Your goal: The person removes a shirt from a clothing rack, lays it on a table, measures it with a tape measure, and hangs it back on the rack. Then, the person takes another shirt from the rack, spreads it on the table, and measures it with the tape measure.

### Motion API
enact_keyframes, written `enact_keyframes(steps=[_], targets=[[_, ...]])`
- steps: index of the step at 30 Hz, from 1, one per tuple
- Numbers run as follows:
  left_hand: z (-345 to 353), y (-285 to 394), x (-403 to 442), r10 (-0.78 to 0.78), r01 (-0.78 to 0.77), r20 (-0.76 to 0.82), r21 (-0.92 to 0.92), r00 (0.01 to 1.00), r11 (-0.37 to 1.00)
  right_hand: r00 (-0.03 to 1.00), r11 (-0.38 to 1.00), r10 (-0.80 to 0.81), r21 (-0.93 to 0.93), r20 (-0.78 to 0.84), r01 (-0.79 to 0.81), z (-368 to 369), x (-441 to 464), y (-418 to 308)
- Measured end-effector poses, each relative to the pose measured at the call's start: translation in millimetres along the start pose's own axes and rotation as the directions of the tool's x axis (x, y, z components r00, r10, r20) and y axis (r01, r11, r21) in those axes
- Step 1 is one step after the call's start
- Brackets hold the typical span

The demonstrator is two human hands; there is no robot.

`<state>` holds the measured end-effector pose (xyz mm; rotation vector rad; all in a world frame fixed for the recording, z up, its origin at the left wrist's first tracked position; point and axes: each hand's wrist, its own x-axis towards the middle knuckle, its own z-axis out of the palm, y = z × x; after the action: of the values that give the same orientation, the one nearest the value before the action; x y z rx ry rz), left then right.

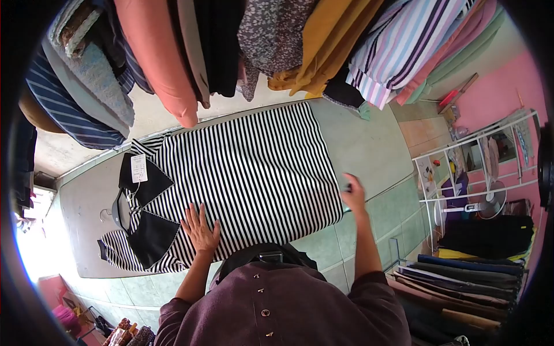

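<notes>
A black-and-white striped garment (259,167) with a black collar (153,239) lies spread on a grey board (369,138). A white paper tag (138,168) rests by the collar, and a dark hanger (119,210) sits in the neck opening. My left hand (200,230) presses flat on the stripes just below the collar, fingers spread. At the hem end on the right, my right hand (355,194) has its fingers curled in beside the fabric's edge. A small dark spot shows between those fingers; what they hold, if anything, is unclear.
Hanging clothes crowd the far side, among them a coral garment (158,63) and a mustard one (329,43). At right stands a white metal rack (461,193), with folded trousers (461,282) hung below it. Green tiles (375,222) border the board's near side.
</notes>
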<state>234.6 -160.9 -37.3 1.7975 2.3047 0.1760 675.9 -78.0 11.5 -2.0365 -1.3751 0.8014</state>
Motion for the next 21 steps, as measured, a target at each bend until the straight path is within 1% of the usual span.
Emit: enact_keyframes(steps=[1,2,3,5,6,7,9,10,11,13,14,15,16,17,18,19,20,21], targets=[[0,0,0,0.0,0.0,-0.004,-0.004,1.0,1.0,0.969,0.969,-0.245,-0.031,0.04,0.246,24,-1,-17],[1,0,0,0.0,0.0,-0.01,0.005,1.0,1.0,0.893,0.861,-0.402,-0.249,0.202,0.444,45,8,-10],[1,1,1,0.002,-0.001,-0.015,0.011,1.0,1.0,0.929,0.799,-0.16,-0.508,0.335,0.321,55,5,-32],[1,0,0,-0.005,0.005,-0.01,-0.006,1.0,1.0,0.967,0.754,-0.112,-0.614,0.231,0.234,60,22,-32],[2,-1,0,0.005,-0.005,-0.022,-0.013,1.0,1.0,0.986,0.758,-0.073,-0.634,0.15,0.152,60,34,-20],[0,0,0,0.001,-0.001,-0.012,-0.027,1.0,1.0,0.985,0.798,-0.078,-0.583,0.152,0.153,53,38,-19],[-3,-4,-1,0.034,-0.034,-0.001,-0.061,0.999,0.998,0.989,0.822,-0.097,-0.552,0.108,0.141,54,41,-11],[-12,-7,-1,0.067,-0.062,0.028,-0.153,0.997,0.986,0.988,0.837,-0.1,-0.526,0.121,0.149,49,24,-33],[-19,-16,-2,0.109,-0.1,0.021,-0.252,0.994,0.962,0.97,0.863,-0.205,-0.444,0.13,0.242,53,13,-33],[-9,-70,-17,0.088,-0.186,-0.259,-0.386,0.962,0.904,0.888,0.829,-0.426,-0.32,0.173,0.46,68,-11,-20],[-20,-91,-28,-0.017,-0.163,-0.458,-0.351,0.889,0.922,0.874,0.828,-0.427,-0.288,0.23,0.481,75,-26,-15],[-32,-118,-40,-0.107,-0.137,-0.637,-0.321,0.764,0.937,0.859,0.83,-0.427,-0.255,0.283,0.497,82,-39,-11],[-13,-175,-55,-0.359,0.066,-0.687,-0.414,0.632,0.908,0.889,0.869,-0.38,-0.23,0.255,0.438,84,-54,-22],[-14,-205,-73,-0.379,0.221,-0.833,-0.313,0.403,0.924,0.907,0.859,-0.334,-0.314,0.257,0.405,86,-59,-24],[-6,-255,-101,-0.315,0.391,-0.823,-0.124,0.474,0.912,0.901,0.848,-0.368,-0.316,0.227,0.426,88,-60,-21],[-28,-242,-105,-0.399,0.443,-0.753,-0.159,0.523,0.882,0.894,0.836,-0.403,-0.319,0.197,0.447,93,-58,-16],[-36,-257,-114,-0.427,0.467,-0.497,-0.049,0.755,0.883,0.875,0.82,-0.457,-0.305,0.163,0.485,96,-54,-11],[-47,-263,-119,-0.436,0.453,-0.175,0.065,0.883,0.889,0.899,0.842,-0.392,-0.318,0.196,0.437,94,-55,-18]])
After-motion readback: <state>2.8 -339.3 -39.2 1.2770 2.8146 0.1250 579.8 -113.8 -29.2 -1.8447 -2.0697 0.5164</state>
